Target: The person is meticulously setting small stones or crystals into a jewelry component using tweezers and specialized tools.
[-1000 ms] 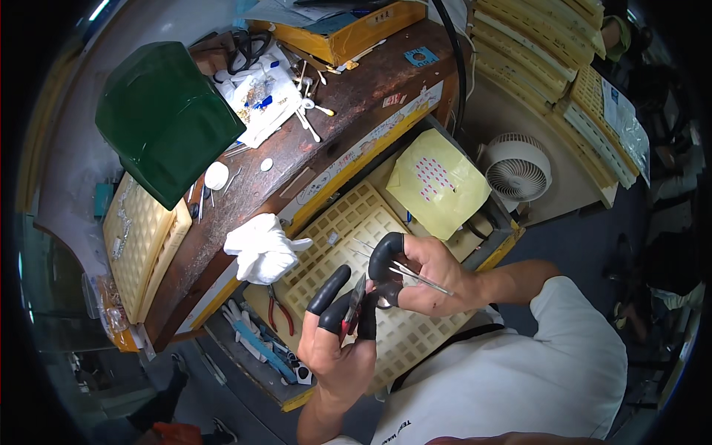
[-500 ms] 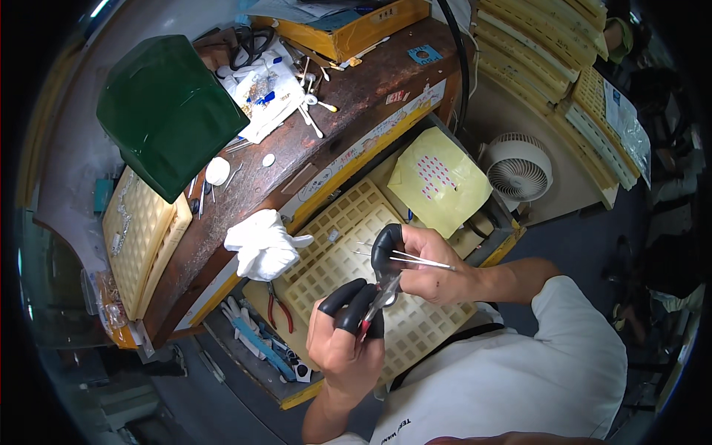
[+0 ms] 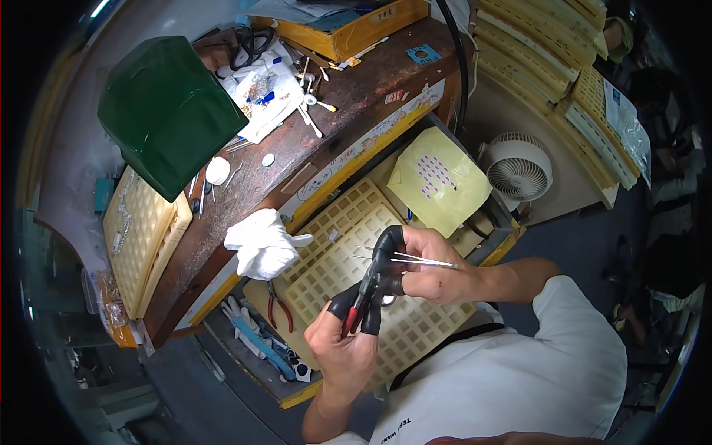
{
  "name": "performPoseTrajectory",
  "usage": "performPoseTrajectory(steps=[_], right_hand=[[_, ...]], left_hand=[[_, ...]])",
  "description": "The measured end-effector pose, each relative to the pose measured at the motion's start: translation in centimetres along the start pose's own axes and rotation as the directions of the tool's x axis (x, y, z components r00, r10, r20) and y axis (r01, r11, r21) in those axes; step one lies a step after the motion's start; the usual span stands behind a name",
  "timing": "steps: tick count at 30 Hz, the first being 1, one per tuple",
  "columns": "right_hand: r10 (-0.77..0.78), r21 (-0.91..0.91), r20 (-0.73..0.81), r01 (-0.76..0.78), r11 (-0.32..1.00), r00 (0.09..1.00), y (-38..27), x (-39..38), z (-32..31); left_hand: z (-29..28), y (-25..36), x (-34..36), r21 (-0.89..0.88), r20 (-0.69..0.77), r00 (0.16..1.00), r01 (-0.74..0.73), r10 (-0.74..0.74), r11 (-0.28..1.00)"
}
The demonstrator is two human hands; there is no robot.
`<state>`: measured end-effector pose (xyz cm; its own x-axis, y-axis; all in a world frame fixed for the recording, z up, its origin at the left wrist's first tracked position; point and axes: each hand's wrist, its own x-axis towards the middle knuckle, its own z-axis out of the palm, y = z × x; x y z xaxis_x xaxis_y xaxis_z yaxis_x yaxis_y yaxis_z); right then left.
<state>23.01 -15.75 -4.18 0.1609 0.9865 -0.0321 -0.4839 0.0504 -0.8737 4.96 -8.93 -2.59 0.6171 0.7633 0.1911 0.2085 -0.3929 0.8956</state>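
Above the pale gridded tray (image 3: 426, 330) my two hands meet, black finger cots on several fingertips. My left hand (image 3: 341, 356) is closed round red-handled pliers (image 3: 352, 317), whose metal jaws point up toward the right fingers. My right hand (image 3: 430, 267) is closed too, with thin metal tweezers (image 3: 424, 261) lying across it, tips sticking out to the left. Its thumb and forefinger pinch together at the plier jaws; whatever is between them is hidden. Just below shows a small shiny round thing (image 3: 389, 300), too small to name.
The tray rests in a pulled-out drawer with a yellow sheet (image 3: 437, 182) of pink marks, red-handled pliers (image 3: 279, 306) and a white cloth (image 3: 263, 243) at its edge. A green lamp shade (image 3: 170, 111) overhangs the bench (image 3: 326, 126). A fan (image 3: 517, 167) stands at right.
My left hand has turned the pliers more upright and shifted slightly left, the jaws now close against the right fingers. My right hand has barely moved, its fingertips shifting a little.
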Motion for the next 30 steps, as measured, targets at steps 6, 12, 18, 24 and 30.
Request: performPoseTrajectory(steps=[6, 12, 18, 24, 30], right_hand=[[0.024, -0.024, 0.016, -0.024, 0.999, 1.000, -0.8, -0.2, 0.0], [0.030, -0.125, 0.036, -0.025, 0.992, 0.999, -1.6, -0.4, -0.1], [-0.045, -0.170, 0.080, 0.058, 0.984, 0.996, -0.9, -0.5, -0.6], [-0.067, -0.150, 0.110, 0.083, 0.985, 0.992, -0.9, -0.5, -0.5], [-0.139, -0.390, 0.157, 0.191, 0.901, 0.978, -1.3, -1.0, -0.6]], left_hand=[[-0.1, 0.3, 0.0, -0.006, 0.024, 0.999, 0.034, -0.034, 0.999], [-0.2, 0.6, 0.2, -0.027, 0.000, 0.999, 0.039, -0.039, 0.999], [-0.4, 1.7, 0.7, 0.088, -0.027, 0.999, -0.016, 0.018, 0.996], [-0.4, 1.4, 0.9, 0.228, 0.000, 0.988, -0.152, 0.156, 0.962], [-0.6, 1.6, 1.3, 0.379, 0.047, 0.953, -0.294, 0.300, 0.877]])
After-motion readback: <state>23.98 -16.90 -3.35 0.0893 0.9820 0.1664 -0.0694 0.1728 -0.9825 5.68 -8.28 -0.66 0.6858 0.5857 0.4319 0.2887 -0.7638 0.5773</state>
